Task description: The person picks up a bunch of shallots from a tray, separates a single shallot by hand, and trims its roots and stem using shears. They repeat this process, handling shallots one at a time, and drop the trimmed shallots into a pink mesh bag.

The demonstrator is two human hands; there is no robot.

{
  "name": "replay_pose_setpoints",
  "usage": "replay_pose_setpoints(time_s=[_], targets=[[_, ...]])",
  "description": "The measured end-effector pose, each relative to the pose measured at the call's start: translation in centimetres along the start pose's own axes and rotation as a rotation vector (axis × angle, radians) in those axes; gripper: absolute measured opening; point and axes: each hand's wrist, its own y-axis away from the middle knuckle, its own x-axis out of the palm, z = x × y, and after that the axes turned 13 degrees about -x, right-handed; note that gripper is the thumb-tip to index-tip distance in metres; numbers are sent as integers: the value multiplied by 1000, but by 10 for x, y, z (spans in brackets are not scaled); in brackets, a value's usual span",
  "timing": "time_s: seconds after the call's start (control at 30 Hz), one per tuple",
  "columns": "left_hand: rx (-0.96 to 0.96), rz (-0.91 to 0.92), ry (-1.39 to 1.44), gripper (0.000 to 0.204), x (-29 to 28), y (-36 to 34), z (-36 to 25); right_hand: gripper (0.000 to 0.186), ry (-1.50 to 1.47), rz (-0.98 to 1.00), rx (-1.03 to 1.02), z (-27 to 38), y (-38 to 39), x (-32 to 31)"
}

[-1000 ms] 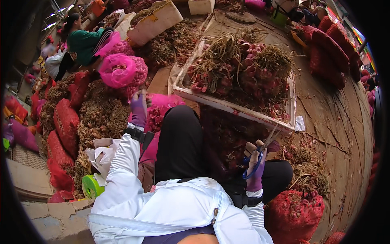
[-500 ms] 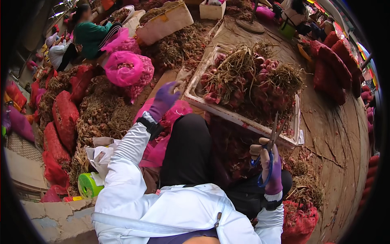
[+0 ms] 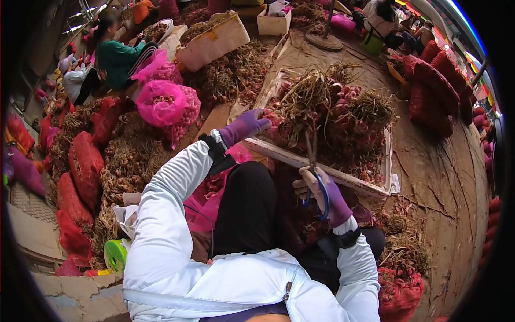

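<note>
Two purple-gloved hands are at a white tray (image 3: 343, 178), heaped with red bulbs (image 3: 343, 102) and dry stalks (image 3: 306, 94). The left hand (image 3: 245, 127) is at its near left corner, fingers partly bent beside the bulbs; whether they hold anything, I cannot tell. The right hand (image 3: 324, 194), just outside the near edge, grips blue-handled scissors (image 3: 313, 158), their blades pointing across that edge toward the heap. Beyond the near right corner lies a red mesh bag (image 3: 399, 292).
</note>
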Motion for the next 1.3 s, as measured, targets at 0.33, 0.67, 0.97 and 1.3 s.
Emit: replay_pose_setpoints(time_s=[0.33, 0.67, 0.97, 1.3], targets=[[-39, 157, 363, 40, -32, 7, -20, 37, -420, 331, 234, -43, -83, 8], [49, 354, 633, 33, -27, 23, -17, 39, -71, 66, 91, -35, -99, 19], [-280, 611, 971, 32, -7, 86, -53, 56, -344, 261, 38, -52, -31, -7], [103, 536, 383, 44, 130, 120, -119, 63, -162, -420, -476, -40, 55, -32]])
